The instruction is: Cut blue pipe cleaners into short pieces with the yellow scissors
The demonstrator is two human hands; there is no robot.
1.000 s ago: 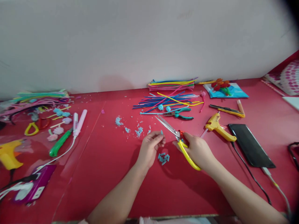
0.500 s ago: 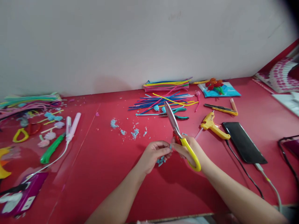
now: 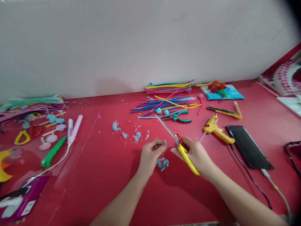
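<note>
Between the thumb and fingers of my left hand [image 3: 151, 153] is a short light-blue piece of pipe cleaner [image 3: 165, 142]. My right hand [image 3: 196, 153] is wrapped round a pair of scissors [image 3: 188, 159] with yellow and red handles, its blades pointing away to the upper left, apart from the piece. Below and between my hands lies a small heap of cut blue pieces [image 3: 162, 164]. Beyond my left hand, light-blue fluff clippings [image 3: 137, 136] are scattered on the red table [image 3: 105, 182].
Pipe cleaners [image 3: 164, 103], two blue pompoms [image 3: 158, 110] and teal-handled pliers [image 3: 178, 116] lie ahead. To the right are a yellow glue gun [image 3: 217, 130] and a black phone [image 3: 249, 147] with cables. On the left lie a green cutter [image 3: 53, 152] and a pink curling iron [image 3: 75, 129].
My hands have moved apart. The scissors have swung down and away from the left hand, their blades now pointing further left. The blue piece and the heap below show more clearly.
</note>
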